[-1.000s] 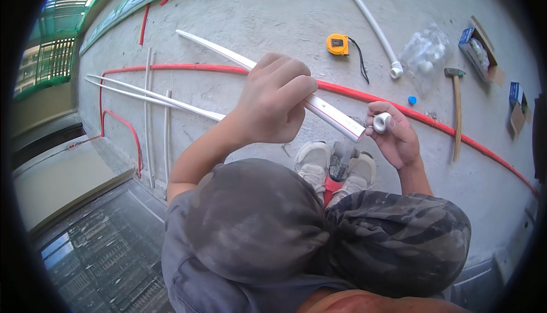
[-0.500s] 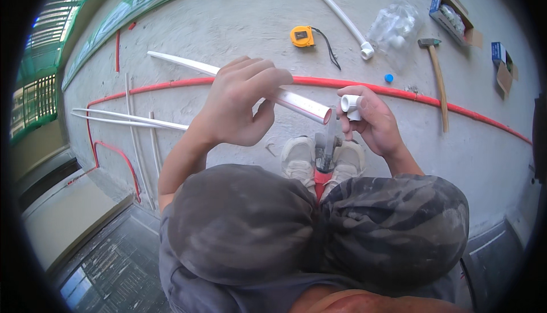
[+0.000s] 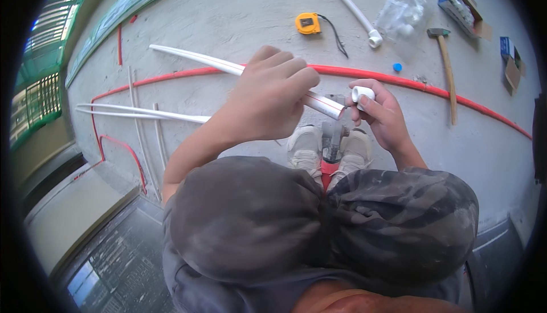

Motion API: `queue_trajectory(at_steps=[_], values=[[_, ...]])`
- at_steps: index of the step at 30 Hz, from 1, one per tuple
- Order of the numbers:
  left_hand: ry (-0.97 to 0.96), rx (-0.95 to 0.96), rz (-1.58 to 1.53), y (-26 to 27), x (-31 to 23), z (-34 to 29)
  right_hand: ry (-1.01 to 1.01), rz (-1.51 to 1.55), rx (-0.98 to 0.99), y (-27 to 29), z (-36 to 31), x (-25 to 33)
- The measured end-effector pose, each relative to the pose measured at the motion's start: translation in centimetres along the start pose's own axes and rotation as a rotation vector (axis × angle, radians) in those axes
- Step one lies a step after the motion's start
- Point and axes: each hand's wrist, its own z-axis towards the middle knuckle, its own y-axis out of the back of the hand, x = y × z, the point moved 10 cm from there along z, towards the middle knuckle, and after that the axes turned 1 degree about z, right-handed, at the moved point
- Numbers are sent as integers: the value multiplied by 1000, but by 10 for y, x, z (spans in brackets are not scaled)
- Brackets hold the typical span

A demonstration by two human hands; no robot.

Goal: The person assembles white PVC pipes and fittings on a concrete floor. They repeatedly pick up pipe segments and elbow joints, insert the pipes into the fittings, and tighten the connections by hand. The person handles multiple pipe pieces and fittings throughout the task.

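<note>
My left hand [image 3: 272,93] is wrapped round a long white plastic pipe [image 3: 322,105] with a thin red stripe, close to its cut end. The rest of that pipe runs off to the upper left. A short white elbow fitting [image 3: 363,96] sits in the fingers of my right hand [image 3: 383,113], its round opening towards the pipe. Pipe end and fitting are a small gap apart. Below them, a tool with a grey metal head [image 3: 331,136] and a red handle [image 3: 328,169] stands between my shoes.
Across the floor runs a red pipe [image 3: 393,77]. Beyond it lie a yellow tape measure [image 3: 308,23], a white pipe with an elbow [image 3: 347,6], a bag of fittings [image 3: 403,13], a blue cap [image 3: 397,67], a hammer [image 3: 447,73] and two boxes [image 3: 460,11]. More white pipes [image 3: 142,113] lie at left.
My left hand has slid along the pipe towards its cut end and closed round it. In my right hand the elbow has turned, and its opening sits closer to the pipe end.
</note>
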Motion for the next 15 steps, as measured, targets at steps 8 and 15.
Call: queue_trajectory(at_steps=[8,15], values=[[-123,-324,266,50,-25,0,5,52,-38,4,2,-8],[-68,-347,183,73,-24,-1,-10,40,-49,7,1,-12]])
